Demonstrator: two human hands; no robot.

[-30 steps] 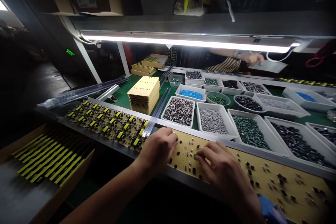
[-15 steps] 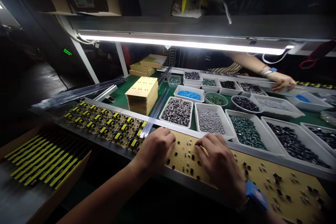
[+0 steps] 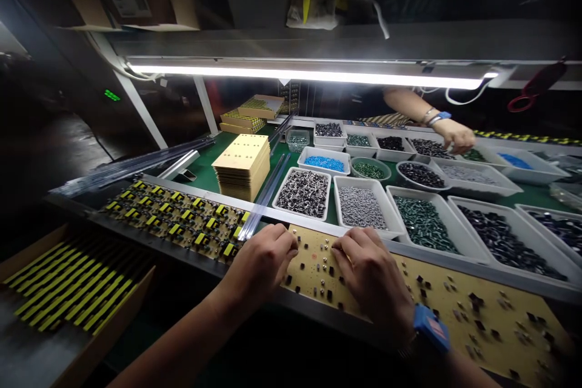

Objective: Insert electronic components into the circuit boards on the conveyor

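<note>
Side by side, my two hands rest over a tan circuit board (image 3: 313, 248) dotted with small dark and silvery parts. My left hand (image 3: 266, 257) is closed at the board's left end, thumb and fingers pressed together; whatever the tips hold is too small to make out. My right hand (image 3: 370, 273), with a blue band at its wrist, is likewise pinched over the board's middle, its fingertips' contents hidden. Left of my left hand lie boards with yellow components (image 3: 182, 215). A second tan board (image 3: 482, 309) stretches to the right of my right wrist.
Behind the rail stand trays of black-and-silver parts (image 3: 302, 194), grey parts (image 3: 364, 206) and green parts (image 3: 422, 224), and a stack of tan boards (image 3: 240, 167). Another person's hand (image 3: 454, 134) is over the back trays. A box of yellow-edged boards (image 3: 77, 279) sits lower left.
The other person's hand has moved left over the back trays, uncovering a tray of green parts. The whole view has shifted slightly; my hands keep nearly the same pose over the board.
</note>
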